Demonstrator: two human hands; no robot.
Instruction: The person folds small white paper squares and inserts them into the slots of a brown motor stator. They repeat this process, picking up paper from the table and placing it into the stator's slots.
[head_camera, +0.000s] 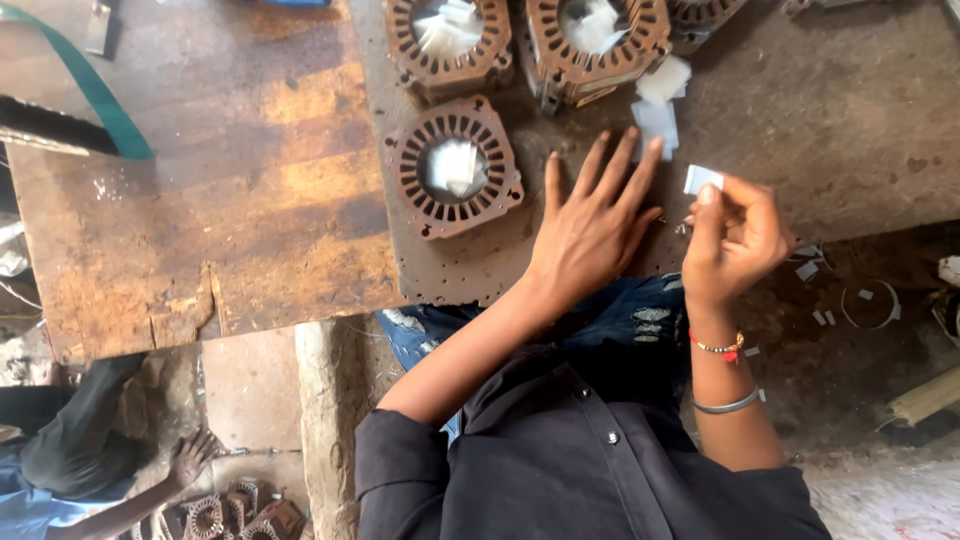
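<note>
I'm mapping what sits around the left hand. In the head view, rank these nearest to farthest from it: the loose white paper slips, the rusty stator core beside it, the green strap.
From the left hand:
1. White paper slips, at its fingertips.
2. Rusty stator core, alongside on the metal plate.
3. Green strap, far corner of the wooden board.

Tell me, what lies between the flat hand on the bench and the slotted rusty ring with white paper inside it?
Nothing: the head view shows only bare dark metal plate between the left hand and that stator ring. The right hand pinches a white paper slip.
</note>
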